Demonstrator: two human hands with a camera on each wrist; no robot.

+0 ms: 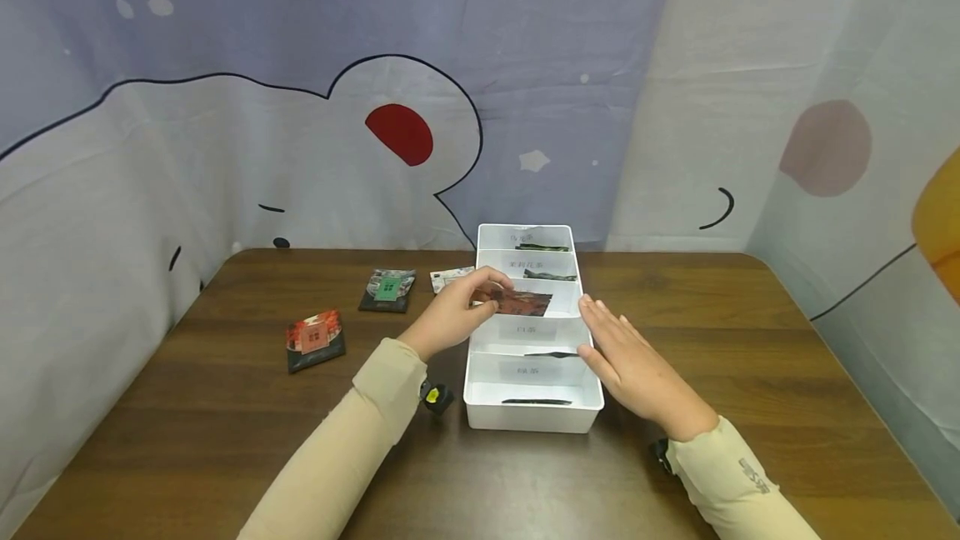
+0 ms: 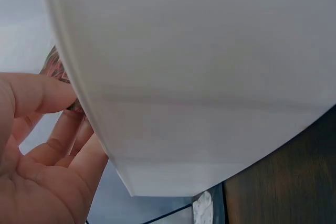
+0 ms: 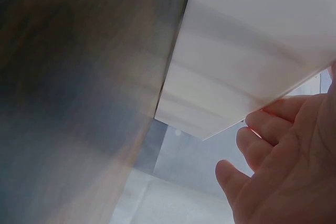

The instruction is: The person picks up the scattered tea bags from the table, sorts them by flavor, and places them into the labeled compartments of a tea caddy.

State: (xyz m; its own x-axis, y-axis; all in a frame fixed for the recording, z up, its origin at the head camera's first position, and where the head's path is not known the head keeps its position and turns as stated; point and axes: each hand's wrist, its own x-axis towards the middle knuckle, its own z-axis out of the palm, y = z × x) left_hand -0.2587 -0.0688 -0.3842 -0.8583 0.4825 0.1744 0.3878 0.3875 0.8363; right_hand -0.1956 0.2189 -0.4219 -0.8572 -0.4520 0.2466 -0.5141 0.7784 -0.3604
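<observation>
A long white divided box (image 1: pixel 532 417) stands on the table, its compartments marked with Chinese labels. Over the middle compartment, my left hand (image 1: pixel 453 311) pinches a dark red tea sachet (image 1: pixel 525 303) by its left end. In the left wrist view, part of that sachet (image 2: pixel 54 66) shows beyond the box rim, between thumb and fingers. My right hand (image 1: pixel 637 369) lies along the box's right side with fingers extended. Its fingertips touch the rim in the right wrist view, and that hand (image 3: pixel 289 156) holds nothing.
Left of the box lie a red-labelled sachet (image 1: pixel 315 338), a green-labelled sachet (image 1: pixel 388 290) and a whitish packet (image 1: pixel 448 277), partly hidden by the left hand. Other compartments hold dark sachets, one in the nearest compartment (image 1: pixel 536 401). A patterned curtain (image 1: pixel 300 157) hangs behind the table.
</observation>
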